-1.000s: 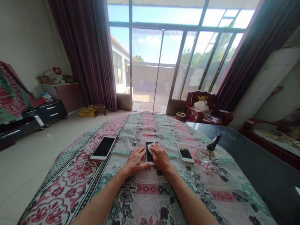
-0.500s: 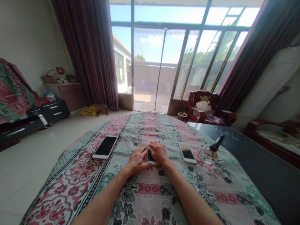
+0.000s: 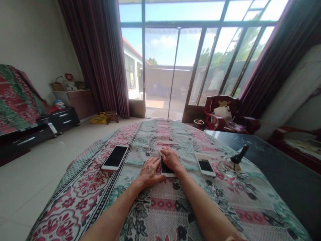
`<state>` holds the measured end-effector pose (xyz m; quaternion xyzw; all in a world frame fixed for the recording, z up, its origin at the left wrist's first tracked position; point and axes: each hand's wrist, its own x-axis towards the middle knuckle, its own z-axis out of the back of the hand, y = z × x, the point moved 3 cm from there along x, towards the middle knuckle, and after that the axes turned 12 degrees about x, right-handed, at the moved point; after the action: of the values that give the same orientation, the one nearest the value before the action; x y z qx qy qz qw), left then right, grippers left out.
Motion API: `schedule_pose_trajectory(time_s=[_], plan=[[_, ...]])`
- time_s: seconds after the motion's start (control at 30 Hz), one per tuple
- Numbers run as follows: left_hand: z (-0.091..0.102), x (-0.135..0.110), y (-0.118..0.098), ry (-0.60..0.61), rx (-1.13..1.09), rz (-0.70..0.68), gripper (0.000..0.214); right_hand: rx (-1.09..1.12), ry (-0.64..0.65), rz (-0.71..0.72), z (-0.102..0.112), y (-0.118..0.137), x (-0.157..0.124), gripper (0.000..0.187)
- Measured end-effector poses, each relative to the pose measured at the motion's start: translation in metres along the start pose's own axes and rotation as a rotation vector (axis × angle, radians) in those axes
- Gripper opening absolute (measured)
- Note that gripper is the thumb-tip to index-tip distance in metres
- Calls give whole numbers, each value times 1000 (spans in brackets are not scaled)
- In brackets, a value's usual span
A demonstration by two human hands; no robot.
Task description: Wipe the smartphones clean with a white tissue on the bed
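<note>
A white-framed smartphone point(image 3: 166, 170) with a dark screen lies on the patterned tablecloth point(image 3: 160, 192), partly covered by my hands. My left hand point(image 3: 150, 170) steadies it, fingers along its left edge and thumb at its lower edge. Over its upper part rests my right hand point(image 3: 171, 159), fingers bent and pressed together near the top edge. A small pale bit shows by those fingertips, too small to name. To the left lies a larger white smartphone point(image 3: 115, 157), screen dark. Another white smartphone point(image 3: 205, 164) lies to the right.
Beyond the right phone stands a clear glass dish point(image 3: 227, 165) with a black-handled object point(image 3: 240, 154) in it. A dark table point(image 3: 273, 164) adjoins on the right. A wooden armchair point(image 3: 222, 112) and a yellow bag point(image 3: 99, 117) are farther back, before glass doors.
The view has shifted slightly, moving everything a little to the right in the picture. My right hand sits slightly higher on the phone, showing more of its screen; my left hand stays at its edge.
</note>
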<state>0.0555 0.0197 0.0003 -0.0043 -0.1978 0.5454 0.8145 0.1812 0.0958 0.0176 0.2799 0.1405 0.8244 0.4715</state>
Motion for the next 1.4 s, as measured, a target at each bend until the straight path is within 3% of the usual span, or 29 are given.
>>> schedule_pose_trajectory(time_s=[0.53,1.13,1.4], plan=[[1,1,0,-37,-30,-36,57,78,43,88,8,2,-43,32],[9,1,-4,-12,-33,-5,52,45,16,53,-1,-7,3,31],[8,2,-3,-24,-42,0,52,61,24,93,3,-4,-19,33]])
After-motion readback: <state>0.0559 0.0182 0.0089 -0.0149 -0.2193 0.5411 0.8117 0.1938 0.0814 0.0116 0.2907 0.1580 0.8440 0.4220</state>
